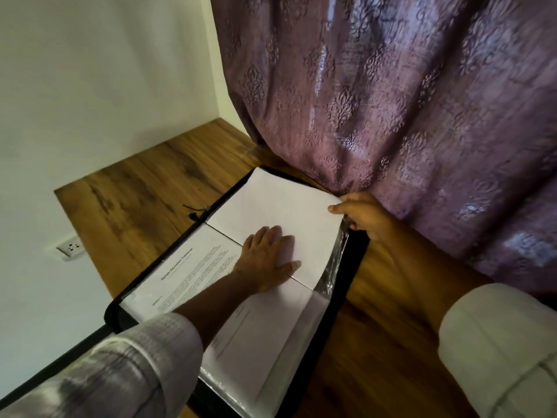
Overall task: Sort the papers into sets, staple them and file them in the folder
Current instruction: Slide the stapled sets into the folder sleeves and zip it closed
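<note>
Open black folder (351, 267) on the wooden desk (144, 188), holding printed papers (193, 267) in clear sleeves. Your left hand (266, 260) lies flat on the folder's middle, fingers spread over a blank sheet (277, 206). Your right hand (363, 215) pinches that sheet's far corner. A purple curtain (407, 101) drapes against the folder's far edge.

The body text on the printed sheet (187, 270) is too small to be read, and part of it is covered by the left forearm. The folder (337, 300) is cut off by the lower edge. The right hand's fingers (337, 209) are partly hidden behind the blank paper (277, 203). The table (144, 182) is partly hidden by the curtain (407, 116).
</note>
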